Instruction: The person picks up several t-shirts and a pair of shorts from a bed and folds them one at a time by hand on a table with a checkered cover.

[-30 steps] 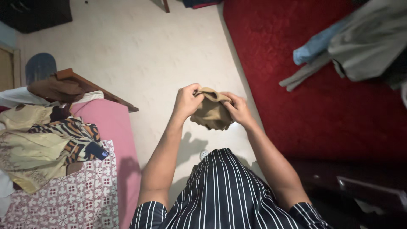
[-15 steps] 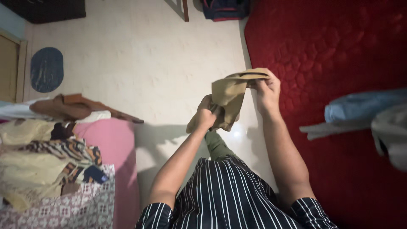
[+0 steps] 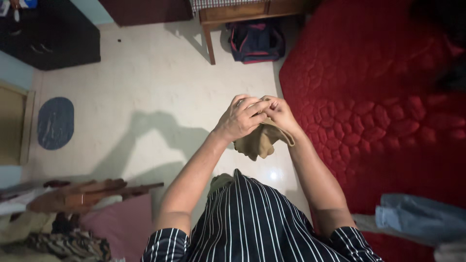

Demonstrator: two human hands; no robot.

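Observation:
A small tan cloth (image 3: 260, 141) hangs bunched from both my hands in front of my chest. My left hand (image 3: 241, 118) is closed over its upper edge from the left. My right hand (image 3: 279, 113) pinches the same edge from the right, fingertips touching the left hand. Most of the cloth droops below my hands, partly hidden by my wrists. I wear a dark shirt with white stripes (image 3: 256, 221).
A red quilted bedspread (image 3: 383, 106) fills the right side, with blue jeans (image 3: 420, 217) at its lower right. A dark backpack (image 3: 257, 40) sits under a wooden table (image 3: 234, 13). A blue oval mat (image 3: 55, 122) lies left; a pile of clothes (image 3: 63, 218) is at the lower left.
My hands came together: the cloth, stretched between a raised right hand and lower left hand before, is now gathered under both hands. The view has tilted further up the room.

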